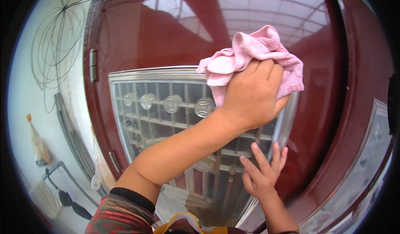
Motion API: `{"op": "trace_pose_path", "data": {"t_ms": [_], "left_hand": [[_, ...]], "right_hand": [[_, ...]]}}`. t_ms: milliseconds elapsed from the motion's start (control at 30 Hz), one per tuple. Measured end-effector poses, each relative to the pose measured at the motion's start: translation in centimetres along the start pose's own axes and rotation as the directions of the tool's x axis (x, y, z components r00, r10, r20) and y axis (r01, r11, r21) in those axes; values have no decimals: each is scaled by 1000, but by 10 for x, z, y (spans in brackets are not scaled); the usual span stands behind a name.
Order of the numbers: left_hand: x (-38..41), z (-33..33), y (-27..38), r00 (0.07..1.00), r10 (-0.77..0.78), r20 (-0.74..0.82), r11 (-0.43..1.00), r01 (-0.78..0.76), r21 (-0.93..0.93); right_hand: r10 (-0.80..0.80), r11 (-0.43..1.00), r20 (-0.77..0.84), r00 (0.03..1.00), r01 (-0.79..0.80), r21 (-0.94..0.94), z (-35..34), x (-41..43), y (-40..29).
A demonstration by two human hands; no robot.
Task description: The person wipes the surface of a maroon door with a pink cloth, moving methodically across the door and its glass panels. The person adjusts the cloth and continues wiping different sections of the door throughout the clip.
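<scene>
My left hand (pixel 254 93) reaches up from the lower left, closed on a crumpled pink cloth (pixel 259 51). The cloth lies against a glossy dark red door panel (pixel 175 46) and overlaps the upper metal frame of a barred glass window (pixel 147 73). Part of the cloth is hidden behind my fingers. Lower and to the right, my right hand (pixel 262 174) is raised with spread fingers and holds nothing. Its fingertips are over the glass near the window's right side; whether they touch it, I cannot tell.
Looped wires (pixel 59 40) hang on the pale wall at the left. Door hinges (pixel 92 65) run along the left edge. Below the wires are a hanging plastic bag (pixel 40 149) and a dark bent tube (pixel 75 177). Another window (pixel 359 168) stands at the right.
</scene>
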State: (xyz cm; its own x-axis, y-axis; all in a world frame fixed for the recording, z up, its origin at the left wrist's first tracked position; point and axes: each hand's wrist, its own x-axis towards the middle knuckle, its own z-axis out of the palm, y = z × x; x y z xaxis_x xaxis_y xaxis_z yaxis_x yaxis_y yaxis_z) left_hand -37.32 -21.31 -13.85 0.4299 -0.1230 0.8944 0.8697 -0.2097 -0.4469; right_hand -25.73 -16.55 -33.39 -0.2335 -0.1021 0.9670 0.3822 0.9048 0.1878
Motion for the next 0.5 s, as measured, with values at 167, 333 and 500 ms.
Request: {"op": "trace_pose_path", "data": {"t_ms": [167,333,500], "left_hand": [[31,14,13,951,-253,176,880,302,-366],[58,-20,-18,663,-601,446,-103,490,-866],[64,-35,-38,626,-479,615,-416,455,-787]], "right_hand": [[-4,1000,-22,1000,4,6,1,-5,5],[-43,999,-42,998,42,-35,1,-6,7],[-20,999,-23,1000,20,-33,-2,-6,4]]}}
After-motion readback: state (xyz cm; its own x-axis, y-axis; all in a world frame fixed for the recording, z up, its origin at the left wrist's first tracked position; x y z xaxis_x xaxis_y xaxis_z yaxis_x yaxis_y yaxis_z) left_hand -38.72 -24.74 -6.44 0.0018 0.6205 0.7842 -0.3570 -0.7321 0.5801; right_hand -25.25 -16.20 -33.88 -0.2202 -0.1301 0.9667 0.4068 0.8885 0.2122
